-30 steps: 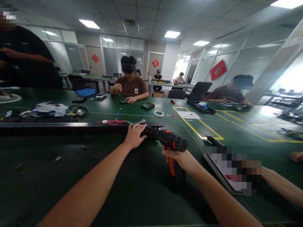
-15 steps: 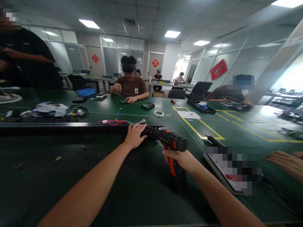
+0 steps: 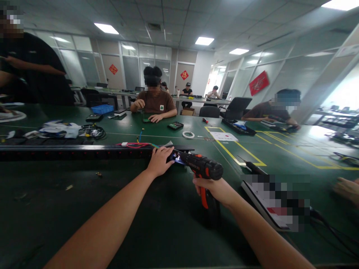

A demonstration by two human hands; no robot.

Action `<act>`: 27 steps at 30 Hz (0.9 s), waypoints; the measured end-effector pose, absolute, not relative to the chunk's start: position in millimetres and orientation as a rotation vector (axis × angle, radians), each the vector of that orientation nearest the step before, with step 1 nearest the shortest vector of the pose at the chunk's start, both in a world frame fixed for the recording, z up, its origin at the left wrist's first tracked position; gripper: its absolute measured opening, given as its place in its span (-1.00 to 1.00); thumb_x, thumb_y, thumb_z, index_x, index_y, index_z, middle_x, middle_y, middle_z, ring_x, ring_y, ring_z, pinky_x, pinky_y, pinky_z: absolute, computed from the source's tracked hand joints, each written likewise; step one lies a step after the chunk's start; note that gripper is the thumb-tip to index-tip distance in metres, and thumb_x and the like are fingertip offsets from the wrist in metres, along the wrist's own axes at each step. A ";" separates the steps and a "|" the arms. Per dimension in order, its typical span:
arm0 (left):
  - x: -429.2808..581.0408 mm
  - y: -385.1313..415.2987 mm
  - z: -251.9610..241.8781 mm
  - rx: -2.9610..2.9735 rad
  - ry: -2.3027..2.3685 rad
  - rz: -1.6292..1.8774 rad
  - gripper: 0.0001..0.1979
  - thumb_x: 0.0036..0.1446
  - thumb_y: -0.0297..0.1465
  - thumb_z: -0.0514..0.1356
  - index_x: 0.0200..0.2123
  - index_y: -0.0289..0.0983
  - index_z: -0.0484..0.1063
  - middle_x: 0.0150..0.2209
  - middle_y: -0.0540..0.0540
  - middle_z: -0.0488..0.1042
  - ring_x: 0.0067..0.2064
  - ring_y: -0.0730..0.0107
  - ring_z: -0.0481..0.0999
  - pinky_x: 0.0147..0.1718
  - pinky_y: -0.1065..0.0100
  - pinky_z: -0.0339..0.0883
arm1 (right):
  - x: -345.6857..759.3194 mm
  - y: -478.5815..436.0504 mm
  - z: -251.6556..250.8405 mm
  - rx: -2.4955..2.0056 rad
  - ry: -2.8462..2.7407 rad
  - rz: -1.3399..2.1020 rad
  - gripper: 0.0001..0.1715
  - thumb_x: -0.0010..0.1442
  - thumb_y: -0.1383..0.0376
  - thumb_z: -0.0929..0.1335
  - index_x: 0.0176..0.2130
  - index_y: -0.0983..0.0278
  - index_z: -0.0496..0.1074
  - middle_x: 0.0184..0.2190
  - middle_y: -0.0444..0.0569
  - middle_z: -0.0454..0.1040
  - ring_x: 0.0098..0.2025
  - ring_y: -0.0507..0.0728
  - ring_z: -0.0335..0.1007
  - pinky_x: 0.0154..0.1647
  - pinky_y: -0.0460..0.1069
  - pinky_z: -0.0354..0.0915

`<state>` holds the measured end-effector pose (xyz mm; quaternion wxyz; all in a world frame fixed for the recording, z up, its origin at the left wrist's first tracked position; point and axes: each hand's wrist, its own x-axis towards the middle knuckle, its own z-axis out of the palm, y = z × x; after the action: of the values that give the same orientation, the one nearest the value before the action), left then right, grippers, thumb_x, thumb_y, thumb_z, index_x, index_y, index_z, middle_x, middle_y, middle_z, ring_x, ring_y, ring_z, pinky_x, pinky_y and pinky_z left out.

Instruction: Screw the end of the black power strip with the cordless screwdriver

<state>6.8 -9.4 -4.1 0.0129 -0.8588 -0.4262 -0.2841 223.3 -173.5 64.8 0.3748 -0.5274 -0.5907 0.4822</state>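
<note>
My right hand is wrapped around the grip of a black and orange cordless drill. The drill points left and away, its front end against or close to the end of a long black bar. A bright light shines on the bar's end just ahead of the drill; the bit's contact is too dark to make out. My left hand grips that end of the bar, fingers over the top and thumb on the near side. Red wires with a white connector lie along the bar, beside a short blue and yellow wire.
On the green table, a notebook and a black pen-like tool lie to the right. A white tape roll and a circuit board lie beyond the bar. Other people sit across; another person's hand is at right.
The light at the drill's front has come on and lights the bar's end. My hands have stayed in place. The other person's hand at right has drawn back rightward.
</note>
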 end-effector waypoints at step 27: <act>5.2 -7.7 -4.9 -2.672 -1.317 -0.872 -0.36 0.29 -0.24 0.24 0.39 -0.10 0.17 0.31 -0.12 0.37 0.32 0.04 0.25 0.31 -0.11 -0.01 | 219.2 -178.5 69.3 -1.424 -1.421 1.201 -0.68 0.03 0.21 0.43 -0.18 0.26 0.46 -0.57 -0.17 0.47 -0.47 0.14 0.42 -0.38 0.01 0.28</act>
<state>5.2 -7.7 -4.9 0.0188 -0.8607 -0.4241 -0.2809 219.2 -178.5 69.3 0.3888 -0.5600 -0.5588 0.4723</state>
